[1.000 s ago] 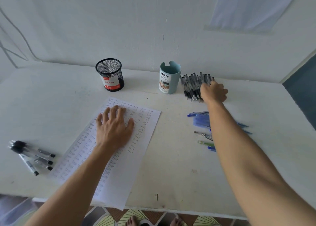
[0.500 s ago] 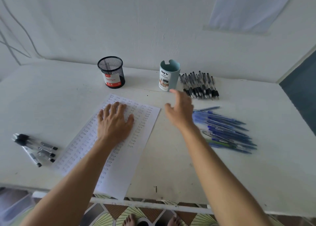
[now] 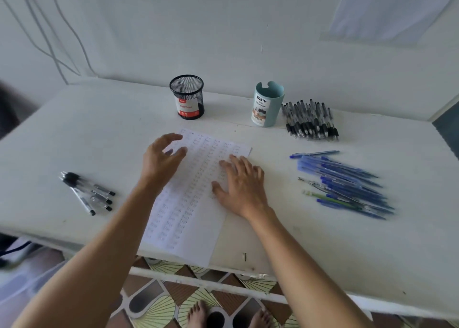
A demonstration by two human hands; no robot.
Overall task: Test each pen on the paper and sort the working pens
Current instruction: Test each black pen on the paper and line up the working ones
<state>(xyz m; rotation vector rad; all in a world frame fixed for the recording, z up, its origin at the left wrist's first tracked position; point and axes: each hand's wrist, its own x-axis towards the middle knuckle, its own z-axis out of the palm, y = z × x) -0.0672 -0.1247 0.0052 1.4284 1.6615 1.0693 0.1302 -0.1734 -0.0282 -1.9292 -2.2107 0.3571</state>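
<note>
A sheet of paper (image 3: 191,211) covered in small scribble marks lies in the middle of the white table (image 3: 310,248). My right hand (image 3: 242,186) rests flat on the paper's right side, fingers spread, holding nothing. My left hand (image 3: 161,159) hovers over the paper's upper left with fingers loosely curved and empty. A row of black pens (image 3: 310,121) lies at the back right. A pile of blue pens (image 3: 347,183) lies to the right of the paper. Several black pens (image 3: 87,193) lie at the left.
A black mesh pen cup (image 3: 187,96) and a light teal desk organizer cup (image 3: 267,104) stand at the back near the wall. The paper's near end hangs over the table's front edge. Bare feet and patterned floor tiles show below.
My right hand left the black pens at the back right, swung left and came down flat on the paper, holding no pen. My left hand lifted off the paper and shifted up-left.
</note>
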